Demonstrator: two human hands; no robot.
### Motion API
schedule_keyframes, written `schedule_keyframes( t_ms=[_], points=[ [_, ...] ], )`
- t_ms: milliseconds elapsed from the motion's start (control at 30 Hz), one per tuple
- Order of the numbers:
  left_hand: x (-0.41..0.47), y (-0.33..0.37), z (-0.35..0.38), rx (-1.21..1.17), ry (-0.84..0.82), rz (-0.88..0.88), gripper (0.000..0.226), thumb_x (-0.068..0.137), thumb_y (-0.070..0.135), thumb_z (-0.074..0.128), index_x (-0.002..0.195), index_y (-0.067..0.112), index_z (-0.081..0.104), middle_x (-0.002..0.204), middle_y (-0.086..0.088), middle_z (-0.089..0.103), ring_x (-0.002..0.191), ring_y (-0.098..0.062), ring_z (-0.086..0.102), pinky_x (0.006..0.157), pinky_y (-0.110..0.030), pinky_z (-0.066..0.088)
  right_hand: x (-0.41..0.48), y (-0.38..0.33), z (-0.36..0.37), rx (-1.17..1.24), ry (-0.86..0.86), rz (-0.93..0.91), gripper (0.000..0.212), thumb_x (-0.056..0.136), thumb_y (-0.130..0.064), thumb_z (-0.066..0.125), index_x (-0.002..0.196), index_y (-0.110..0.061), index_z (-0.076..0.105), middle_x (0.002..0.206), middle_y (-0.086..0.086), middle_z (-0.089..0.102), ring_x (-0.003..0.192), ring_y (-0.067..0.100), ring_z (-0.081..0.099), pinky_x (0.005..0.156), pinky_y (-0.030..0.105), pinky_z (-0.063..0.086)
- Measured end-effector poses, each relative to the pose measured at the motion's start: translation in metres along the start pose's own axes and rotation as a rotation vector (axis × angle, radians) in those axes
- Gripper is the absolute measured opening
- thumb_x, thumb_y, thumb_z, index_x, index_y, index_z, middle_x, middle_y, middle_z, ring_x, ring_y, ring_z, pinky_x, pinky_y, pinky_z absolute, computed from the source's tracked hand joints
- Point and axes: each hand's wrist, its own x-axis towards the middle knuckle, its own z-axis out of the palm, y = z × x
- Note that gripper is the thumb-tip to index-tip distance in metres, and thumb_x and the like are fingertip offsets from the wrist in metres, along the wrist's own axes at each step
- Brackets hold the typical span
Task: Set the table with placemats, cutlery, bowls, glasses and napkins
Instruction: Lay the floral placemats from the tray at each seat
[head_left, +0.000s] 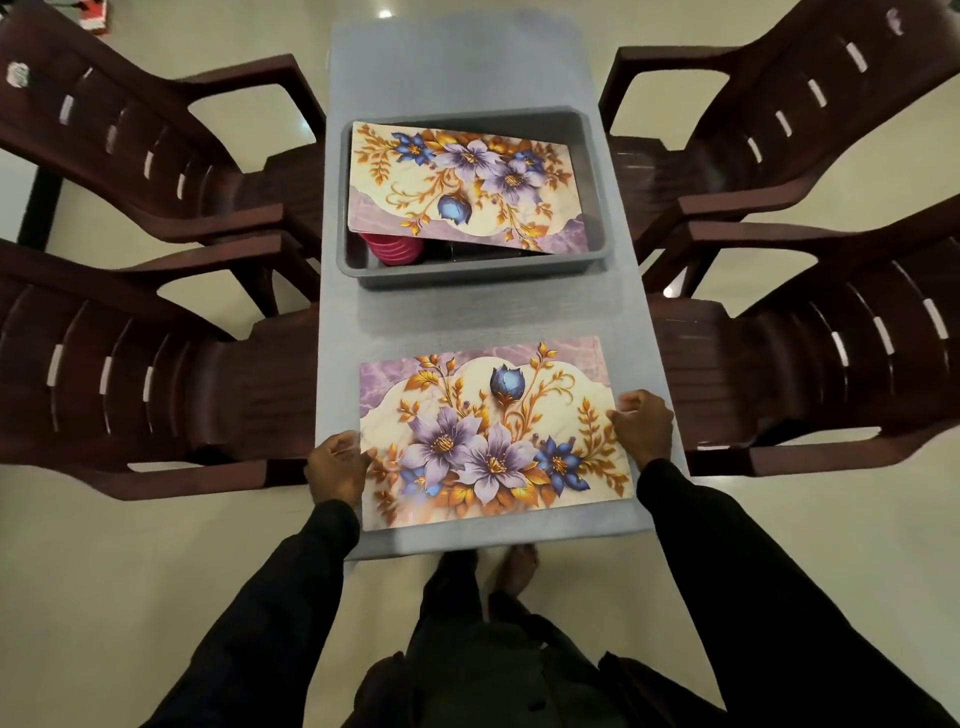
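A floral placemat (493, 436) with purple and blue flowers lies flat on the near end of the grey table (457, 312). My left hand (335, 467) pinches its left edge. At the opposite edge, my right hand (644, 421) grips the mat. A second floral placemat (467, 182) rests tilted on top of a grey plastic tub (467, 273) in the middle of the table. Under that mat, a stack of pink bowls (392, 249) shows at the tub's near left corner. The rest of the tub's contents is hidden.
Dark brown plastic armchairs flank the narrow table, two on the left (130, 353) and two on the right (831, 338), pushed close to its sides. The floor around is pale tile. My legs and feet stand at the table's near edge.
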Motion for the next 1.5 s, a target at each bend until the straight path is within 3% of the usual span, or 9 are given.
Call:
schedule_keyframes(
  t_ms=[233,467,767,967,1033,1167,1267,1400,1500],
  points=[
    [-0.005,-0.013,0.023,0.318,-0.215,0.342,0.059,0.086,0.003,0.077,0.141,0.011,0.056,0.149,-0.012,0.052,0.138,-0.032,0.048,0.114,-0.046,0.042,-0.061,0.009,0.049,-0.118,0.070,-0.365,0.039,0.089,-0.020,0.074,0.123,-0.002,0.063,0.125,0.020,0.063,0.118,0.039,0.058,0.096,0.048,0.052],
    [-0.002,-0.039,0.051,0.909,-0.470,0.747,0.077,0.104,0.046,0.046,0.163,0.018,0.004,0.170,-0.006,-0.006,0.157,-0.027,-0.007,0.128,-0.048,0.010,-0.084,0.018,0.102,-0.570,-0.062,-0.431,0.097,0.092,-0.069,0.051,0.161,-0.008,0.019,0.167,0.023,0.008,0.155,0.041,0.008,0.125,0.052,0.011],
    [-0.035,-0.067,0.070,1.017,-0.461,1.149,0.064,0.105,0.037,0.044,0.161,0.011,0.026,0.167,-0.015,0.019,0.155,-0.033,0.018,0.122,-0.049,0.028,0.015,0.005,0.069,-0.686,-0.146,-0.688,0.089,0.093,-0.058,0.059,0.162,-0.015,0.020,0.168,0.021,0.009,0.154,0.043,0.011,0.121,0.063,0.015],
    [-0.075,-0.057,0.103,0.975,-0.701,1.034,0.100,0.082,0.031,0.081,0.161,0.011,0.023,0.168,-0.013,0.021,0.155,-0.031,0.019,0.122,-0.044,0.028,-0.007,-0.006,0.078,-0.599,-0.003,-0.576,0.057,0.095,-0.006,0.036,0.152,-0.002,0.038,0.159,0.031,0.028,0.149,0.048,0.026,0.117,0.060,0.031],
    [-0.090,-0.051,0.120,0.921,-0.746,0.966,0.101,0.075,0.021,0.087,0.159,0.007,0.030,0.166,-0.012,0.024,0.152,-0.029,0.027,0.119,-0.043,0.036,-0.041,0.004,0.088,-0.519,0.010,-0.521,0.054,0.098,-0.015,0.032,0.150,-0.003,0.041,0.158,0.027,0.035,0.148,0.042,0.031,0.115,0.054,0.035],
    [-0.113,-0.028,0.137,0.721,-0.803,0.874,0.074,0.101,0.016,0.058,0.162,0.019,0.018,0.170,0.001,0.010,0.155,-0.014,0.011,0.125,-0.033,0.023,-0.082,0.046,0.095,-0.540,0.010,-0.494,0.068,0.100,-0.042,0.053,0.156,-0.011,0.031,0.163,0.020,0.027,0.153,0.036,0.021,0.124,0.050,0.022],
    [-0.108,-0.019,0.144,0.539,-0.704,0.724,0.069,0.101,0.062,0.038,0.159,0.025,0.033,0.166,0.001,0.025,0.151,-0.015,0.025,0.121,-0.033,0.031,-0.076,0.071,0.084,-0.582,-0.013,-0.556,0.079,0.097,-0.035,0.060,0.161,-0.014,0.019,0.167,0.018,0.019,0.156,0.035,0.012,0.124,0.051,0.019],
    [-0.080,-0.035,0.150,0.859,-0.653,1.039,0.084,0.097,0.059,0.051,0.161,0.013,0.024,0.169,-0.010,0.018,0.155,-0.032,0.019,0.123,-0.047,0.027,-0.050,0.080,0.058,-0.633,-0.021,-0.659,0.079,0.096,-0.020,0.059,0.162,-0.014,0.016,0.168,0.017,0.014,0.156,0.036,0.010,0.124,0.053,0.018],
    [-0.080,-0.038,0.154,1.030,-0.657,1.075,0.097,0.093,0.077,0.028,0.163,0.014,0.009,0.171,-0.010,0.001,0.158,-0.030,0.000,0.127,-0.048,0.012,-0.031,0.085,0.045,-0.630,-0.011,-0.652,0.077,0.096,-0.021,0.063,0.161,-0.017,0.023,0.167,0.015,0.022,0.155,0.036,0.016,0.124,0.053,0.021]
  ],
)
